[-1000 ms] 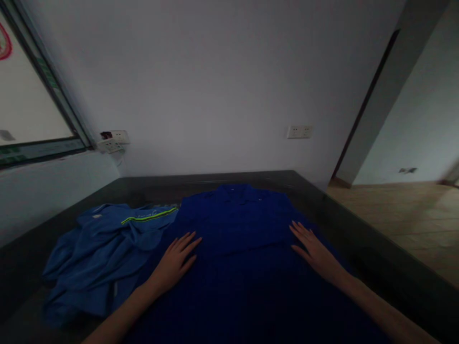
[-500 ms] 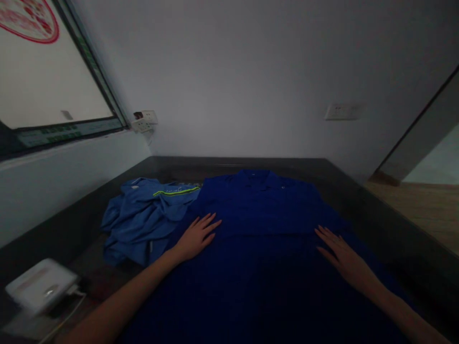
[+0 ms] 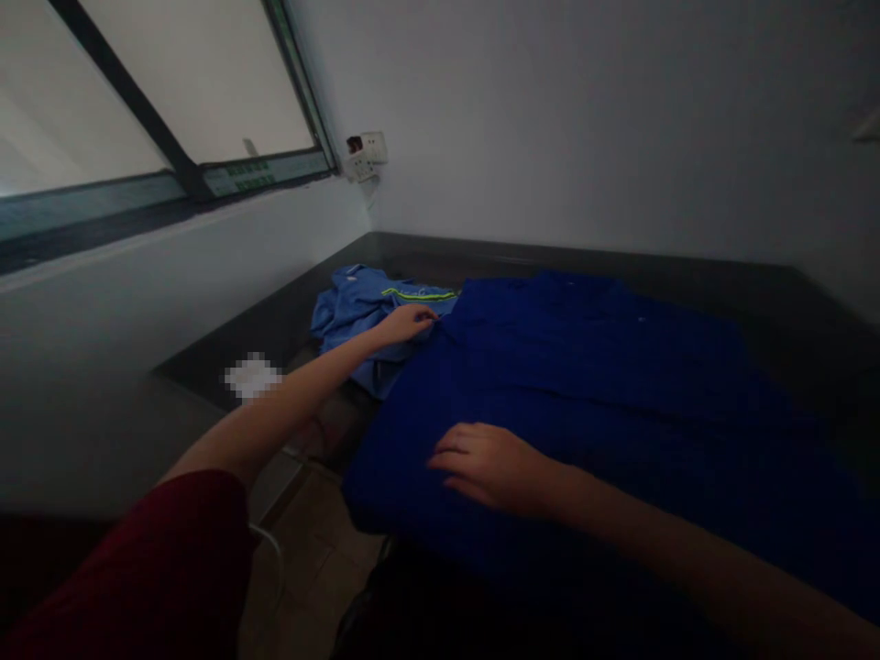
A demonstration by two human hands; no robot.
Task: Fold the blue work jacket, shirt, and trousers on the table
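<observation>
Pale walls and a dark-framed window point(image 3: 130, 96) border a dark table point(image 3: 220, 353), where a deep-blue collared shirt point(image 3: 570, 367) lies spread out beside a crumpled lighter-blue garment point(image 3: 354, 307) with a yellow-green stripe. A person's left hand point(image 3: 407, 323) pinches the shirt's edge on the side next to that garment, while the right hand point(image 3: 491, 466), fingers loosely bent and grasping nothing, is palm down over the shirt's nearer part.

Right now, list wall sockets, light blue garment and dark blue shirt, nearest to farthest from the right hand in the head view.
1. Dark blue shirt: beneath the right hand.
2. Light blue garment: farther left.
3. Wall sockets: far corner.
</observation>
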